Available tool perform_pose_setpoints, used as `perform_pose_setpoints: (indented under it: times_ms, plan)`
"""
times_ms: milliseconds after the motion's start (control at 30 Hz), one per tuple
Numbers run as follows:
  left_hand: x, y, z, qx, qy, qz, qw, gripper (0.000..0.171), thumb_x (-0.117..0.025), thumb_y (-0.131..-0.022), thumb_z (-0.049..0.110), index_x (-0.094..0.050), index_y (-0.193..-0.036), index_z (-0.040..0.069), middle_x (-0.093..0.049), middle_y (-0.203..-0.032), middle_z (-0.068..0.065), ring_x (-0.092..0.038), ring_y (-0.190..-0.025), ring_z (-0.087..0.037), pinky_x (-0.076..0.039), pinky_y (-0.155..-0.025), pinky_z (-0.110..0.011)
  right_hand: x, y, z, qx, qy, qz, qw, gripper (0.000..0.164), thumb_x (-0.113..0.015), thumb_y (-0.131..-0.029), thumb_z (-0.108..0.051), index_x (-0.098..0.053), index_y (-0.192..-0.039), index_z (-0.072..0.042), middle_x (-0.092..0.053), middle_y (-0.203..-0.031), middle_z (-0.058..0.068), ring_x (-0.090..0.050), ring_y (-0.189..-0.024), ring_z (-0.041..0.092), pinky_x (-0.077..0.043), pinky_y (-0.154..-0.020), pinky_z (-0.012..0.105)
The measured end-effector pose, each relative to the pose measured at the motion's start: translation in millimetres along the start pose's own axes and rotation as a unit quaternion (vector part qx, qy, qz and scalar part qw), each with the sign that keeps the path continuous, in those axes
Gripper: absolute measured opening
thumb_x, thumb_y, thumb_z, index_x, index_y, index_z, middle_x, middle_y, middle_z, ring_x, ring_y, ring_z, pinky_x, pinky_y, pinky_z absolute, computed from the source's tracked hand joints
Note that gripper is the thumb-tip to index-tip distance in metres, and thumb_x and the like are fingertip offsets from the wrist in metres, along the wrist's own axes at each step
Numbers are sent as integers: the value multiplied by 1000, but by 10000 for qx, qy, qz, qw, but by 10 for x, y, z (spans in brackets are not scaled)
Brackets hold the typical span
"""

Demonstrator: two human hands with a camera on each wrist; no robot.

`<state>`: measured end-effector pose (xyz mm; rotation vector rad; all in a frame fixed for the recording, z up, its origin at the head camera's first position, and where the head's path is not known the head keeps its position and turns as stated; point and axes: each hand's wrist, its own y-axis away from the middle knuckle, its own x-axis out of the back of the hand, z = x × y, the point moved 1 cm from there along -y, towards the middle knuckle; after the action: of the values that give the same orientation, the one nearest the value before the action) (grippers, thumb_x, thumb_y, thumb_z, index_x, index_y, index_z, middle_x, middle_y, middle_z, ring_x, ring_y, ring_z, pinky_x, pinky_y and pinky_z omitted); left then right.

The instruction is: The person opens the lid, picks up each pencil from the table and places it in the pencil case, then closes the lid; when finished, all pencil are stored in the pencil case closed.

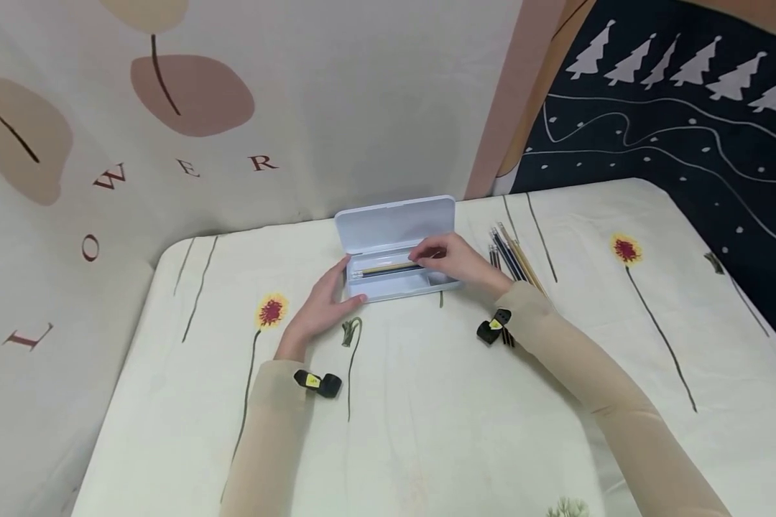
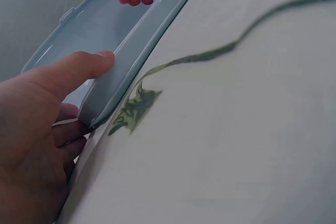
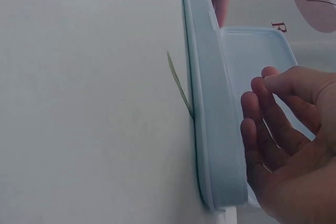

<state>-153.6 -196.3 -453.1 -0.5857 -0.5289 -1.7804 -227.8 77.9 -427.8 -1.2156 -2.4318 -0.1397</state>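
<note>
A pale blue pencil case (image 1: 397, 293) stands with its lid (image 1: 394, 224) raised at the back. Inside lie a few pencils (image 1: 383, 271), dark and yellow-tan, their right ends covered by my right hand. My left hand (image 1: 323, 305) holds the case's left end, thumb on the front wall and fingers round the corner in the left wrist view. Over the case's right half hovers my right hand (image 1: 455, 260). Its fingers bend loosely, thumb close to the index fingertip, and no pencil shows between them in the right wrist view (image 3: 289, 124).
To the right of the case, a loose group of pencils (image 1: 514, 251) lies on the flower-printed tablecloth (image 1: 427, 409), partly behind my right forearm. A printed curtain (image 1: 375, 108) hangs behind the table's far edge. A dark cloth with white trees (image 1: 659, 122) hangs at the right.
</note>
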Motion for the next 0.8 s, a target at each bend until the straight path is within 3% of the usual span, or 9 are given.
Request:
perform_pose_setpoints:
  times_ms: [333,567,667,800]
  plan:
    - [4,3,-13,24,32,-25,10000,85,-68,-90,26,-17,-154,5,-20,-157,-18,-15,-144,-32,-13,-116,-45,126,117,-4,-229,-33,152,9996,18,-59,-92,5,-68,-107,8,-67,-105,21,-60,-96,28,-47,-81,24]
    - [8,3,-9,12,25,-30,10000,85,-67,-90,27,-16,-154,4,-20,-157,-19,-15,-144,-32,-13,-116,-45,210,250,-254,-157,101,65,9998,18,-55,-90,11,-64,-105,16,-64,-103,30,-58,-93,36,-48,-79,26]
    - [8,3,-5,6,28,-41,10000,85,-67,-90,27,-16,-154,4,-19,-157,-18,-15,-144,-32,-13,-116,-45,255,292,-255,-150,220,39,9996,17,-56,-90,10,-65,-104,13,-65,-102,27,-59,-91,31,-48,-77,23]
    - [9,3,-4,-21,32,-39,10000,84,-67,-90,27,-17,-154,4,-19,-157,-18,-15,-144,-32,-13,-116,-45,323,318,-71,-260,333,85,9991,17,-59,-90,7,-69,-105,7,-68,-103,18,-59,-92,24,-48,-80,26]
